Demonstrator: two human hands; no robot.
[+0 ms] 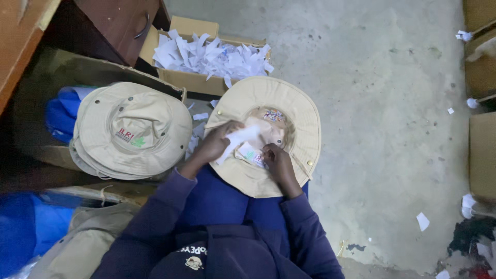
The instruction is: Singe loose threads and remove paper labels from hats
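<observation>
On lap above concrete floor (387,103) (paper-littered): left hand (214,144) grips paper strip (238,138); right hand (276,160) pinches label (251,154).

Two hands (214,144) (276,160), several beige hats (263,98), one scrap-filled box (196,80).

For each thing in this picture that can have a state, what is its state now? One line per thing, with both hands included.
Beige hat on the lap: upside down, inside showing.
White paper strip: pinched in the left hand, over the hat's crown.
Left hand: shut on the paper strip.
Right hand: fingers inside the crown, on the labels; grip unclear.
Stack of beige hats: right side up, nested.
Cardboard box: open, full of white paper scraps.
Wooden drawer: pulled out.
</observation>
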